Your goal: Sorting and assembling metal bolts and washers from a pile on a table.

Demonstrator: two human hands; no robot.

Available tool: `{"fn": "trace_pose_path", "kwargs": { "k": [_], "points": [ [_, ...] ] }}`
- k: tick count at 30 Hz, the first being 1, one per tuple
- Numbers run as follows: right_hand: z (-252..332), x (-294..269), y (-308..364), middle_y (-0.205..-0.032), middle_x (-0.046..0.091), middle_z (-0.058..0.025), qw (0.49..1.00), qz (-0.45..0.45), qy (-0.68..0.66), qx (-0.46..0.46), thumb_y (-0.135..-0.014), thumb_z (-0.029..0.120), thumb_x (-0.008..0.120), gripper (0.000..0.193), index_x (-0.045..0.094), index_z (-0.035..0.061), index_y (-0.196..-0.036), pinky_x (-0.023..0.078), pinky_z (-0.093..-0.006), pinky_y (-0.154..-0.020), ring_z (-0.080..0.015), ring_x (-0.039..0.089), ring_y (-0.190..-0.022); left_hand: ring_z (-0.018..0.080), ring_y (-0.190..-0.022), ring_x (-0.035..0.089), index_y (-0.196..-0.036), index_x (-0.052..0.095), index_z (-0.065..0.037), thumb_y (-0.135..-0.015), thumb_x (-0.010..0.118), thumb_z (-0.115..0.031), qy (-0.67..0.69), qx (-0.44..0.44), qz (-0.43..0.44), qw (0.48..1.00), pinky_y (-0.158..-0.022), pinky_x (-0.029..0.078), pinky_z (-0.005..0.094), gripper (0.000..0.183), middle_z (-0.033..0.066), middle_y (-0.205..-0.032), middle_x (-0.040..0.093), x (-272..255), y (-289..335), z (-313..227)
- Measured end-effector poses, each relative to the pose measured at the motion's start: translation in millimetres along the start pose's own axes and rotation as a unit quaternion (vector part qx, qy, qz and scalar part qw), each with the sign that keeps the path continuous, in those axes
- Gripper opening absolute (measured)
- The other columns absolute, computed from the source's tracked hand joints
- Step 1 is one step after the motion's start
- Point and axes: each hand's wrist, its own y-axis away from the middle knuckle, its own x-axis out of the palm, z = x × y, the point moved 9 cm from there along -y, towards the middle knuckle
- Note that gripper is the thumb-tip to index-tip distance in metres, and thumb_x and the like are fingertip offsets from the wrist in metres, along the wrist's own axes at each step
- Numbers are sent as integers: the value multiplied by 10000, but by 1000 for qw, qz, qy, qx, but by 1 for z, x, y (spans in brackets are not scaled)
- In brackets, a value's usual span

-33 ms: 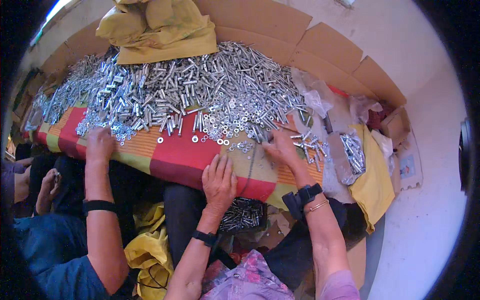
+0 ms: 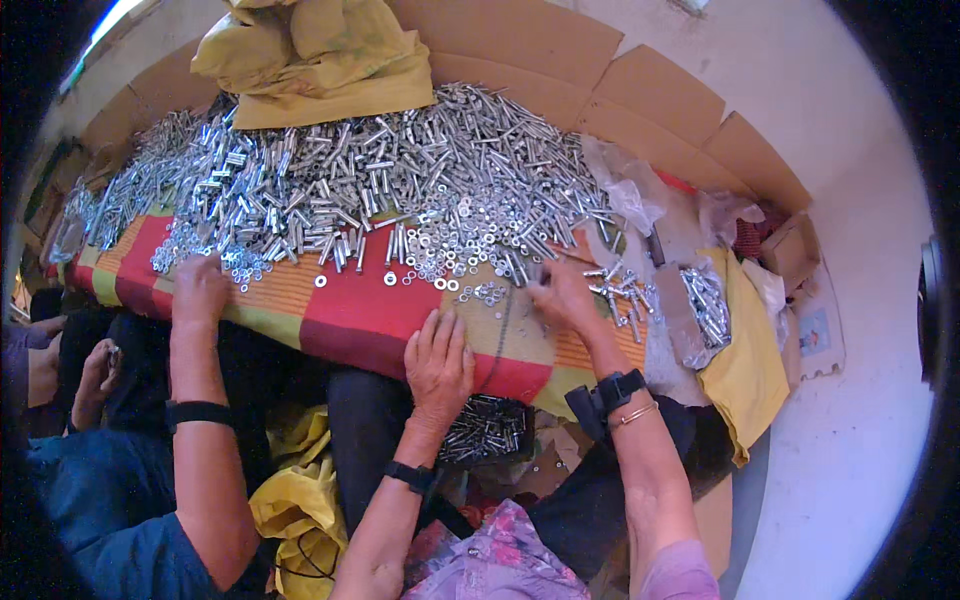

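Observation:
My left hand (image 2: 438,365) lies flat at the near edge of a checked cloth (image 2: 345,335), its fingers stretched out and holding nothing. Further right, my right hand (image 2: 566,297) is curled with its fingers pressed together, slightly blurred. Whatever is between those fingertips is hidden. Just left of them lies a metal bolt (image 2: 517,268). Loose washers (image 2: 440,250) spread over the cloth ahead of my hands, and a few small rings (image 2: 488,293) lie between them. Several separate bolts (image 2: 625,300) rest right of my right hand.
A large heap of metal bolts (image 2: 390,160) covers the back, below a yellow sack (image 2: 340,70). At right stands an open box of bolts (image 2: 708,305) beside a yellow bag (image 2: 748,370). Below sits a dark tray (image 2: 528,432). A co-worker's hand (image 2: 200,285) works among washers at left.
My right hand's fingers have shifted very slightly, and the bolt beside them shows more clearly. My left hand stays in place.

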Motion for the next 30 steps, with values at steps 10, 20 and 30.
{"fn": "trace_pose_path", "kwargs": {
  "k": [10, 20, 30],
  "points": [
    [-4, -5, -1, -635, 550, -195, 964, -244, 73, -78, -772, 249, 496, 288, 520, -38, -779, 440, -441, -639, -368, 527, -607, 266, -1166, 417, -1146, 524, -49, -779, 542, -137, 31, 0, -12, 999, -955, 290, 419, 378, 85, -1208, 499, -2, -4, -5],
    [-24, 40, 9, -602, 549, -144, 885, 98, -379, 251, -726, 286, 610, 346, 541, -47, -792, 444, -426, -624, -300, 543, -595, 264, -1169, 414, -1155, 520, -51, -787, 542, -151, 33, -8, 14, 999, -956, 279, 408, 383, 82, -1209, 497, -1, -1, 5],
    [1, 6, -8, -667, 588, -203, 990, -62, -60, 113, -682, 308, 588, 360, 616, -40, -771, 455, -387, -656, -303, 585, -646, 251, -1170, 416, -1133, 533, -52, -793, 539, -145, 40, 3, 21, 999, -964, 272, 405, 353, 74, -1193, 512, -4, -1, -1]
  ]
}}
